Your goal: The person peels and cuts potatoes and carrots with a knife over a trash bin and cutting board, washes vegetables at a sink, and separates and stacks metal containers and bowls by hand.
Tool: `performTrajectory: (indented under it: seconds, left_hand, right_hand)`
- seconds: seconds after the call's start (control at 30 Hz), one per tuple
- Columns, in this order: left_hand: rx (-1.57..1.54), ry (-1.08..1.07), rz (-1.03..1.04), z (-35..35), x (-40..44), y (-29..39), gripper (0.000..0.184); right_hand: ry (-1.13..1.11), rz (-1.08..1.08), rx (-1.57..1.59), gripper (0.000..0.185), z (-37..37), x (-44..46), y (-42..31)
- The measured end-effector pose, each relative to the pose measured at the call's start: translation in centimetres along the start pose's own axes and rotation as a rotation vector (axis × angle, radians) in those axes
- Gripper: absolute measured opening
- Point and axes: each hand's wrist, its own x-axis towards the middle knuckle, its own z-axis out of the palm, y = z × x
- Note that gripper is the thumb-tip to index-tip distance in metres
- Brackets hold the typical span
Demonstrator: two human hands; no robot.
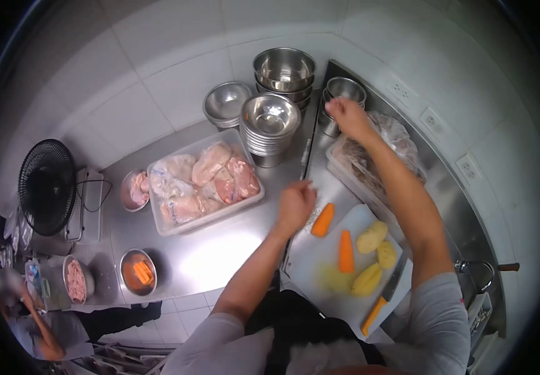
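Observation:
My right hand (349,119) reaches to the back with its fingers curled together, over the stack of small metal bowls (346,89). My left hand (297,205) is closed above the counter, left of an orange carrot piece (323,220); anything inside it is hidden. On the white cutting board (301,267) lie another carrot piece (345,252) and peeled yellow potatoes (372,237). A knife (396,278) rests at the board's right side. Near its lower right edge is a tool with an orange handle (374,317).
A plastic tub of bagged meat (204,225) stands left of stacked metal bowls (270,115). Behind the board is a bag-covered tub (401,140). Further left are a bowl of orange pieces (139,272), minced meat (77,281), a black fan (47,187) and another person (42,331).

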Motion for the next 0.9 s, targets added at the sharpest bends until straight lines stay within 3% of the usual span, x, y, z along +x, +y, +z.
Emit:
performTrajectory:
  seconds: [0.1,0.13,0.23,0.27,0.33,0.4,0.5,0.7,0.83,0.9]
  left_hand:
    - [-0.15,0.257,0.007,-7.0,8.2,3.9,0.03]
    - [-0.105,0.309,0.013,-8.6,12.0,2.7,0.03]
    - [-0.11,0.555,0.138,-11.4,22.2,1.5,0.041]
    - [0.081,0.584,0.169,-10.9,27.7,-2.6,0.046]
    - [0.318,0.411,0.093,-11.3,30.7,-2.2,0.054]
    - [0.402,0.004,-0.111,-12.4,31.6,1.8,0.057]
    - [0.546,0.083,-0.155,-11.2,32.8,2.6,0.049]
    - [0.551,0.058,-0.251,-10.6,34.3,3.2,0.039]
    - [0.619,-0.038,-0.081,-10.7,33.3,3.7,0.039]
    - [0.435,0.061,-0.205,-9.6,33.3,2.8,0.04]
  right_hand:
    - [0.151,0.134,0.097,0.05,3.5,9.9,1.2]
    - [0.225,0.182,0.134,0.052,4.5,11.8,1.9]
    - [0.109,0.443,0.342,0.045,5.6,14.1,-1.4]
    - [0.144,0.439,0.336,0.037,6.2,14.3,-2.0]
    - [0.155,0.465,0.282,0.03,6.5,15.1,-2.4]
    - [0.142,0.478,0.223,0.024,6.6,15.6,-2.0]
    - [0.085,0.458,0.142,0.021,6.2,16.6,-1.7]
    - [0.001,0.449,0.129,0.022,4.8,15.9,-1.9]
    - [-0.022,0.448,0.155,0.025,3.5,13.5,-1.5]
    - [-0.026,0.427,0.174,0.028,2.6,12.7,-1.5]
